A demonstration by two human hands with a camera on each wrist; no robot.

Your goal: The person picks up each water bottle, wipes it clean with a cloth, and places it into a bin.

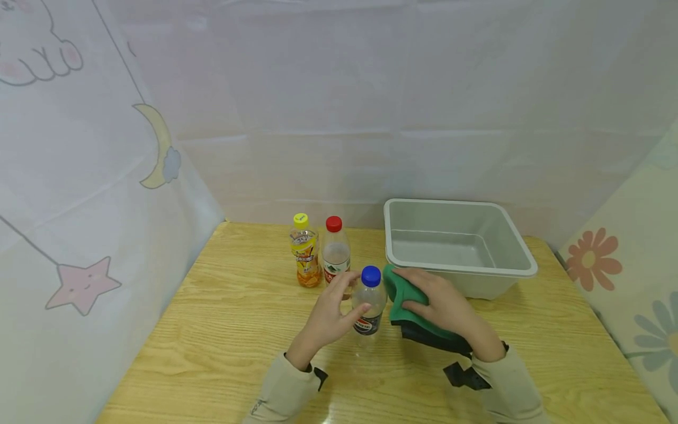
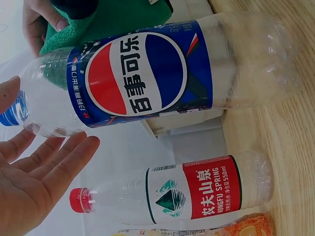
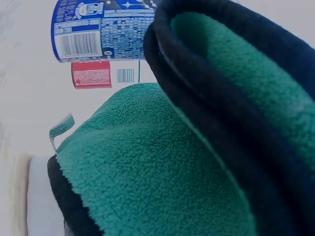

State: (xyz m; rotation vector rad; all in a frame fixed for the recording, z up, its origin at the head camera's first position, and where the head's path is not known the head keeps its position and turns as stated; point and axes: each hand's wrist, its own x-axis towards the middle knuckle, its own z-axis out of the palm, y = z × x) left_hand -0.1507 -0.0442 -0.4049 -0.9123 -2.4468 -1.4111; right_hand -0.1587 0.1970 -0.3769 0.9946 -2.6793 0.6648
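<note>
A clear plastic Pepsi bottle [image 2: 142, 73] with a blue cap [image 1: 371, 276] stands upright on the table. My left hand [image 1: 332, 312] is beside its upper part, the thumb in front and the relaxed fingers [image 2: 59, 162] on the other side, near the neck. My right hand [image 1: 442, 301] grips a folded green towel [image 1: 405, 292] with a dark underside, just right of the bottle. In the right wrist view the towel [image 3: 147, 162] fills much of the frame and hides the hand.
Behind the left hand stand a red-capped water bottle [image 1: 336, 250] and a yellow-capped bottle [image 1: 305, 253] with orange contents. A light grey plastic bin [image 1: 461, 268] sits at the back right of the wooden table [image 1: 222, 330]. A printed curtain [image 1: 318, 118] hangs behind.
</note>
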